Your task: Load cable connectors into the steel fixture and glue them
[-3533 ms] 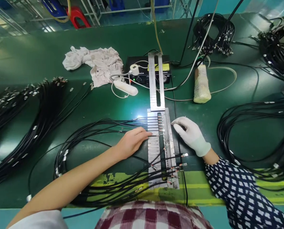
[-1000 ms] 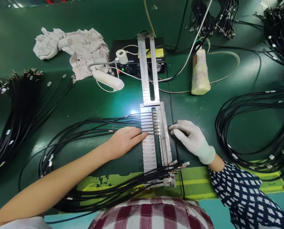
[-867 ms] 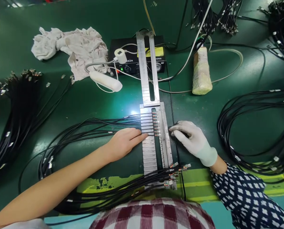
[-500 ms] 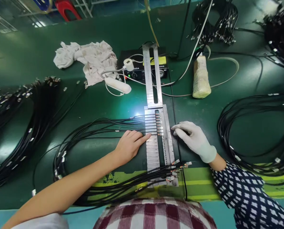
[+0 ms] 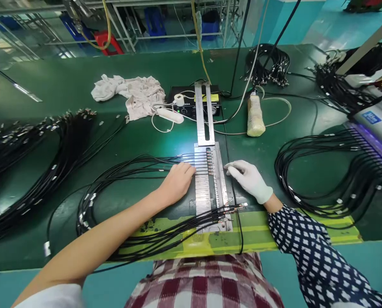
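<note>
In the head view, black cables point(image 5: 201, 161) crossed a metal holder point(image 5: 202, 196) that reached toward the worktop's point(image 5: 242, 149) front edge, its slots seemingly keeping them parallel, while the left hand point(image 5: 177, 182) and gloved right hand point(image 5: 250, 179) flanked it, fingers bunched, any pinch impossible to tell.

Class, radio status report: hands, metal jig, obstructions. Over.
Left hand at left edge of metal jig; gloved right hand beside right edge. Black cables aligned on jig. Loose cable bundle over near end.
</note>
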`<state>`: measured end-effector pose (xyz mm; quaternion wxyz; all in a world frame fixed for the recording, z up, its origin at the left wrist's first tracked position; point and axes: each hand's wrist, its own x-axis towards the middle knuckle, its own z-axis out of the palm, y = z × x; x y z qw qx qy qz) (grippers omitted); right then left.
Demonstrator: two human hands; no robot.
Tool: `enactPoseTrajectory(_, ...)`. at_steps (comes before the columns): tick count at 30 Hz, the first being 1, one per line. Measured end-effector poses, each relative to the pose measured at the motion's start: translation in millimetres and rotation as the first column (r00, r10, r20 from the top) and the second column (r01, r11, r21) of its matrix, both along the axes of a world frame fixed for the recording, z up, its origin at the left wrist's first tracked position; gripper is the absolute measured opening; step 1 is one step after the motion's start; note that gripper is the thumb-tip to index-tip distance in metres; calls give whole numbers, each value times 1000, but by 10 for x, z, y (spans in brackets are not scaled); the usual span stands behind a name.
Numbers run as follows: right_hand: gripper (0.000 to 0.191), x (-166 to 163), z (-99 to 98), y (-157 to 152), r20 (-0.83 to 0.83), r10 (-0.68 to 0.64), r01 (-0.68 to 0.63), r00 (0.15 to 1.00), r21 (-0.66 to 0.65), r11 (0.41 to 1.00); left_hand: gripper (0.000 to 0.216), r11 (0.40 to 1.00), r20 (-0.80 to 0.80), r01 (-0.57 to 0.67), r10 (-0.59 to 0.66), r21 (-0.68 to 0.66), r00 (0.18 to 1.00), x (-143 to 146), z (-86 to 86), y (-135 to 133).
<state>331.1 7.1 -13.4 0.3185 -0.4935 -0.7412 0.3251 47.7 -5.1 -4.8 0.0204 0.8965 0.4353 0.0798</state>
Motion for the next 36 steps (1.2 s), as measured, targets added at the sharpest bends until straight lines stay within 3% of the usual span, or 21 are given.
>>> enactPoseTrajectory(7, 28, -3, 43, -3, -1, 3, -3, 1000, 0, 1000, 18, 997, -239, 80, -77, 4, 968, 6, 141, 79)
enactPoseTrajectory(15, 23, 17, 45, -17, -6, 33, -32, 999, 24, 999, 16, 999, -315, 40, -30, 25, 949, 103, 292, 123)
enactPoseTrajectory(20, 18, -84, 161, -78, -96, -14, 19, 995, 50, 999, 13, 988, -51, 51, -44, 146, 998, -35, 446, 77)
enactPoseTrajectory(26, 30, -370, 351, -106, -266, 154, -147, 952, 45, 988, 13, 996, 310, 29, -55, 88, 949, -64, 528, -135)
enactPoseTrajectory(31, 38, -446, 394, -135, -395, 120, -188, 911, -136, 973, 14, 997, 499, 69, -41, -39, 866, 1, 534, -241)
enactPoseTrajectory(36, 41, -469, 456, -194, -472, 97, -241, 876, -254, 937, 32, 976, 570, 218, -185, 10, 800, 111, 507, -261)
